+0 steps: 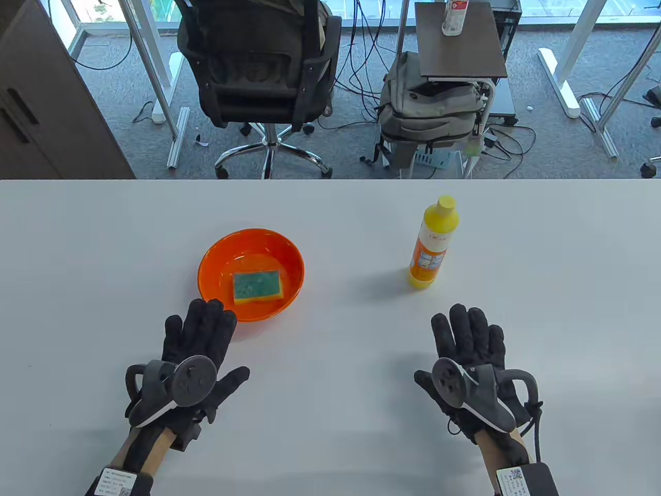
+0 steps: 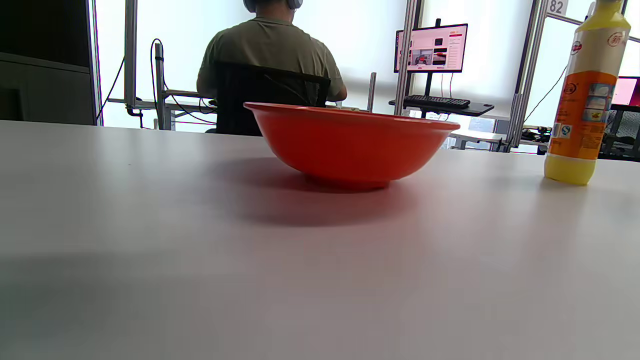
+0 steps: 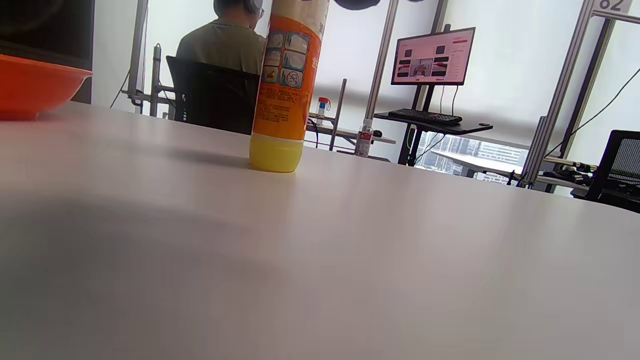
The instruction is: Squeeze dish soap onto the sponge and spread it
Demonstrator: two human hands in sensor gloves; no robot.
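Both of my hands lie flat on the tabletop [image 1: 330,361], fingers spread, holding nothing: left hand [image 1: 193,356] just beside the orange bowl [image 1: 217,258], fingertips near its rim, right hand [image 1: 472,361] below the dish soap bottle [image 1: 433,243], apart from it. Inside the bowl sits the sponge [image 1: 257,287], green side up. Capped, the bottle stands upright, well right of the bowl.

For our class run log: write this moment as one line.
left hand: flat on table, empty | right hand: flat, empty | yellow plastic soap bottle: upright, capped | green-yellow sponge: in orange plastic bowl
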